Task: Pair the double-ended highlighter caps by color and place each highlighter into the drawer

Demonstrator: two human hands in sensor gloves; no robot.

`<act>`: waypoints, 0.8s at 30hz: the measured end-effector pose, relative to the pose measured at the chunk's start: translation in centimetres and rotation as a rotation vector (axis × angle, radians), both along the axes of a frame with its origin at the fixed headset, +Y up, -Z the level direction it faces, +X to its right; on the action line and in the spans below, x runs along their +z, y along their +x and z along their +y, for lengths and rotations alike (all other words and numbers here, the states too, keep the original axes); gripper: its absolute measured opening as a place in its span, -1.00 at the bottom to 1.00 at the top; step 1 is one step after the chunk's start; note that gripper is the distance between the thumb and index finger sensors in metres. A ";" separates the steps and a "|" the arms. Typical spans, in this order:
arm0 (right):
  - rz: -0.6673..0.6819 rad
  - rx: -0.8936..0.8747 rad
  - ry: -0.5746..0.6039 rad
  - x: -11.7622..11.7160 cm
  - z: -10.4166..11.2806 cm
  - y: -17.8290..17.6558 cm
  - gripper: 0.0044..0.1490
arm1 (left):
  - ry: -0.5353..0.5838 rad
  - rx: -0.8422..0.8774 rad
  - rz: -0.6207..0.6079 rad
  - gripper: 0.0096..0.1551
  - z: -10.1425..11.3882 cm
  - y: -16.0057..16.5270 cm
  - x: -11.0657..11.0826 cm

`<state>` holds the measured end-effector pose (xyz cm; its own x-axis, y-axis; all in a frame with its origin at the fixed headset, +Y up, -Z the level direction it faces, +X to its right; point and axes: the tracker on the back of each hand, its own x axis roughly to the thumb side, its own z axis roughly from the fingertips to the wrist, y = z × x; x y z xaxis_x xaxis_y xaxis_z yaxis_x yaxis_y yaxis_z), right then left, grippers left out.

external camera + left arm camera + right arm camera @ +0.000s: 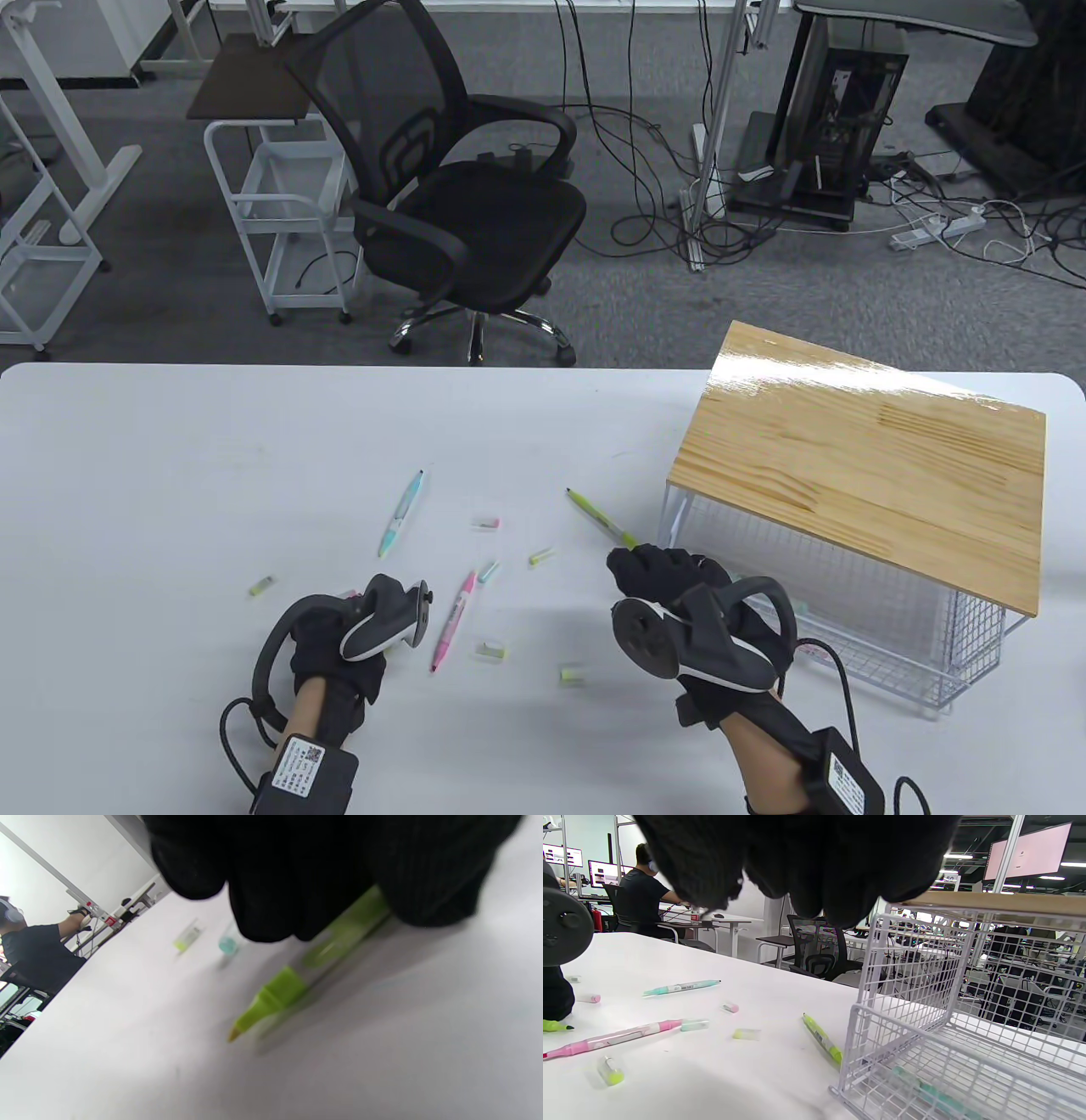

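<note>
under the left hand (339,632) a blurred green highlighter (297,984) sits pinched; right hand's (670,586) fingers curl, contents hidden.

White table (170,475), white wire drawer (925,1052) under pale striped wood top (865,475), left of drawer a green highlighter (602,519), a pink one (452,621), a teal one (400,513), black gloves.

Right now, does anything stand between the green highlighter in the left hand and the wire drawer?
Yes: between the left hand's green highlighter and the drawer lie the pink highlighter, two loose caps, and the right hand beside the drawer's corner.
</note>
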<state>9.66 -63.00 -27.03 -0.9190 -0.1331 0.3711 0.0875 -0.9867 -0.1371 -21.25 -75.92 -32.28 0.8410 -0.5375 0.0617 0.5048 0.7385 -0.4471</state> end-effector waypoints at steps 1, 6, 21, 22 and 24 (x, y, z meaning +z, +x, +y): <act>0.000 0.001 -0.001 0.0 0.0 0.0 -0.21 | 0.002 -0.003 -0.002 -0.41 0.1 0.0 0.0; 0.001 0.003 -0.008 0.0 0.0 0.0 -0.21 | -0.006 0.023 0.014 -0.44 0.1 -0.4 -0.1; 0.055 -0.029 -0.087 -0.7 -0.8 -0.3 -0.15 | 0.053 0.129 -0.050 -0.45 2.5 0.8 0.1; 0.058 -0.033 -0.096 -0.8 -0.9 -0.4 -0.14 | 0.072 0.152 -0.053 -0.45 3.0 0.7 0.1; 0.071 -0.041 -0.121 -1.0 -1.3 -0.5 -0.10 | 0.125 0.230 -0.073 -0.45 4.2 0.7 0.4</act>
<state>9.18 -64.31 -28.03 -0.8937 -0.0461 0.4462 0.0408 -0.9989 -0.0215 -20.55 -71.69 -31.88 0.9377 -0.3400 0.0721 0.3449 0.8847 -0.3137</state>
